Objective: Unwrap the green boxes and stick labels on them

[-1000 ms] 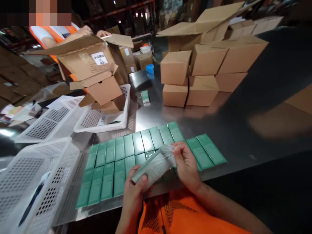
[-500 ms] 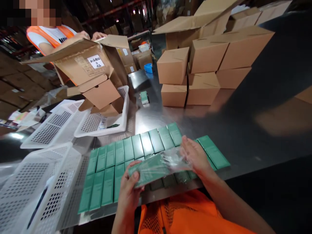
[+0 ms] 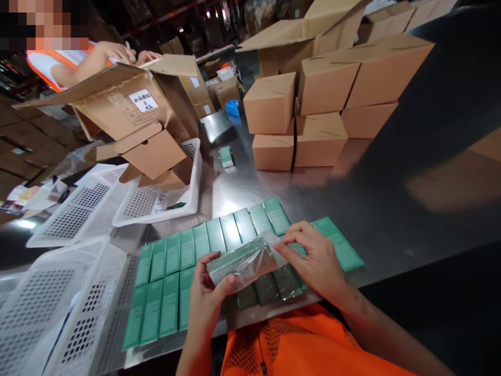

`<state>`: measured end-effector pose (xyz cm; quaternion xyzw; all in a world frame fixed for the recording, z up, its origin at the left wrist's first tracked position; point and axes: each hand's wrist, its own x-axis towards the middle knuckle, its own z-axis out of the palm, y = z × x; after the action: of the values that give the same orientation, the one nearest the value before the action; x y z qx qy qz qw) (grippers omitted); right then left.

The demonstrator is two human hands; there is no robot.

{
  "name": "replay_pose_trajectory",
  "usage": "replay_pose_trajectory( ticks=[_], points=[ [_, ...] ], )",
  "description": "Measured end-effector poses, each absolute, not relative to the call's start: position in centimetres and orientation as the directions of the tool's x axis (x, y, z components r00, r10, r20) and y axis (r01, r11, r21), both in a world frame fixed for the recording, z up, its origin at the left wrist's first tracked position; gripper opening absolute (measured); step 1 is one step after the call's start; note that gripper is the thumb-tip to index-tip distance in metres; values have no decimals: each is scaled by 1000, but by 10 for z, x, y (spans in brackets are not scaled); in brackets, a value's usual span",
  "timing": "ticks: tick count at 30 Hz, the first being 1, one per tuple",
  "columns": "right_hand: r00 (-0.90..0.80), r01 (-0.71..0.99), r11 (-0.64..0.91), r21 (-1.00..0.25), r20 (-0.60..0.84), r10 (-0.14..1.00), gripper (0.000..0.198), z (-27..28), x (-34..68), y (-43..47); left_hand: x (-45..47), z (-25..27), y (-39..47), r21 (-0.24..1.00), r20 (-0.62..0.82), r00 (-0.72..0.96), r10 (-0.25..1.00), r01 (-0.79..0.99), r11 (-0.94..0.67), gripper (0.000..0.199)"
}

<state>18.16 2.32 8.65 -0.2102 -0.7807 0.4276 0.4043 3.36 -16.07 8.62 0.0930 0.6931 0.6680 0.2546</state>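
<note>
A green box in a clear plastic bag (image 3: 246,261) is held between my two hands above the table's front edge. My left hand (image 3: 209,284) is closed round its left end, thumb on the near side. At the bag's right end, my right hand (image 3: 313,256) pinches the clear plastic. Beneath and around them, flat green boxes (image 3: 168,256) lie side by side in two rows; my hands and the bag hide some of these. Another green box (image 3: 340,243) lies just right of my right hand.
White perforated baskets (image 3: 90,303) stand at the left, one holding an opened carton (image 3: 154,151). Closed brown cartons (image 3: 321,104) are stacked at the back right. A small green pack (image 3: 226,156) and blue tape (image 3: 232,107) lie farther back. A co-worker's hands (image 3: 121,52) are over a large carton (image 3: 129,104).
The bagged box has turned so that a narrower side shows. My right hand has moved slightly left and now grips the plastic nearer the box. The view has shifted a little.
</note>
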Motion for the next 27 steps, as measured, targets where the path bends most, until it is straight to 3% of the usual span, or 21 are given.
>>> replay_pose_trajectory(
  ticks=[2,6,8,10,12,15,19,24,27],
  points=[
    [-596,-126,455,-882,434,676,34,84,183,22,33,84,-158,975,-218,-858,465,-211,67,58],
    [-701,-299,-57,-953,179,691,41,76,185,9,34,78,-154,976,-192,-847,495,-215,10,50],
    [-760,-287,-208,-935,89,644,44,73,186,5,35,76,-151,973,-190,-845,499,-232,-22,48],
    [-762,-249,-115,-962,121,636,43,72,189,6,36,76,-150,968,-198,-857,475,-248,-44,47],
    [-746,-191,114,-975,219,629,41,75,194,11,37,77,-149,962,-212,-869,448,-266,-61,47],
    [-792,-152,327,-933,313,524,40,85,199,21,37,79,-148,949,-233,-873,428,-300,-96,48],
    [-908,-132,353,-926,256,332,37,94,201,29,37,81,-150,946,-236,-869,435,-308,-101,49],
    [-887,9,450,-893,200,415,29,84,196,30,38,79,-153,961,-205,-867,453,-267,-75,46],
    [-881,23,302,-953,123,456,32,77,195,28,38,77,-155,971,-178,-865,469,-232,-59,43]
  ],
)
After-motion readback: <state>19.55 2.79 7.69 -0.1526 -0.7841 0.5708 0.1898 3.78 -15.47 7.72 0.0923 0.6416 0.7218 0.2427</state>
